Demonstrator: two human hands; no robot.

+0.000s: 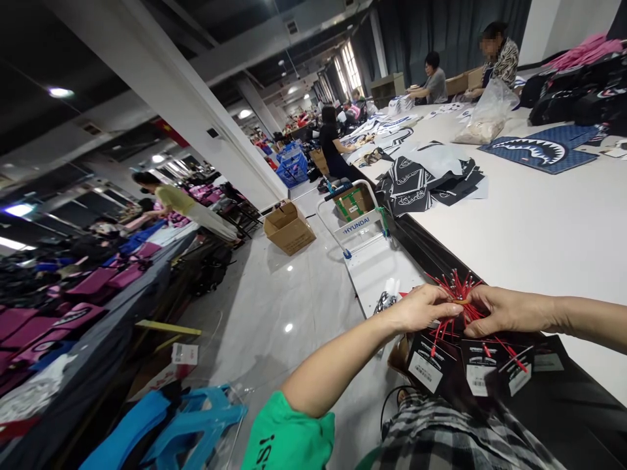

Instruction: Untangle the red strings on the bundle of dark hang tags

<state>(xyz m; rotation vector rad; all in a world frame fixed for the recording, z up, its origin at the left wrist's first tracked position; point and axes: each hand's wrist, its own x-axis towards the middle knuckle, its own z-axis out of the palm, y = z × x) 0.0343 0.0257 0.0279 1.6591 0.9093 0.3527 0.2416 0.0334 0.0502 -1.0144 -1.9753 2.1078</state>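
My left hand (424, 308) and my right hand (509, 312) meet over a tangled bunch of red plastic tag fasteners (458, 301), and the fingers of both hands pinch it from either side. Black swing tags with white barcode labels (426, 371) hang below the bunch, and more of them (482, 371) lie on a black sheet or bag (563, 378) at the table's edge. My left forearm comes in from a green sleeve (287, 434). Under the tags lies checked black-and-white fabric (441, 434). The middle of the bunch is partly hidden by my fingers.
A long white table (514, 228) runs away ahead, with black printed bags, a shark-mouth panel and a plastic sack on it. Co-workers sit along it. A hand trolley (355, 228) and cardboard boxes stand on the floor. Pink bags lie on a table to the left.
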